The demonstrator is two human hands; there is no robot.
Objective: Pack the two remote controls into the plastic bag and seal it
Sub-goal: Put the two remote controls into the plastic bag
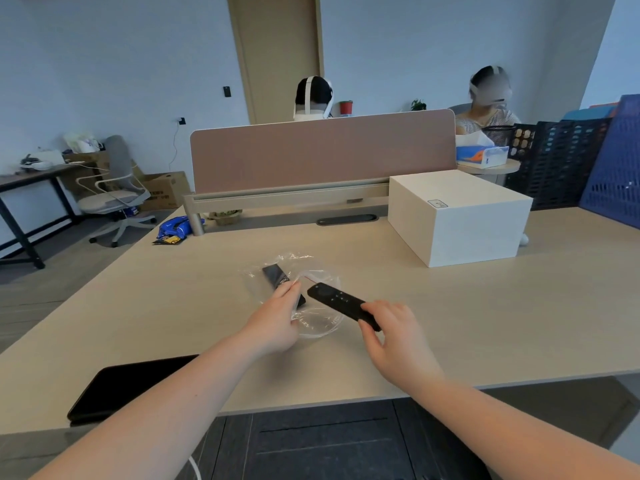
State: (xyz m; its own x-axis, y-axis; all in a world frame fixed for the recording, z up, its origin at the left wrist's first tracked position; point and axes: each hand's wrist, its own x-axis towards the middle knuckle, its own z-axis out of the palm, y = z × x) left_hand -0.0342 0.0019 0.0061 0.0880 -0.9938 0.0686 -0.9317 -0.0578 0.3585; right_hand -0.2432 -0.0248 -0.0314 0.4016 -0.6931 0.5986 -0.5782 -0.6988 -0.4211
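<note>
A clear plastic bag with a red seal line lies in the middle of the light wooden desk. One black remote control is inside it, its far end showing through the film. My left hand pinches the bag's mouth and holds it up. My right hand grips the near end of the second black remote control, whose far tip with the round button pad points into the bag's opening.
A white box stands at the back right. A black tablet lies at the near left edge. A blue snack packet sits by the divider screen. Dark crates are far right. Two people sit beyond the divider.
</note>
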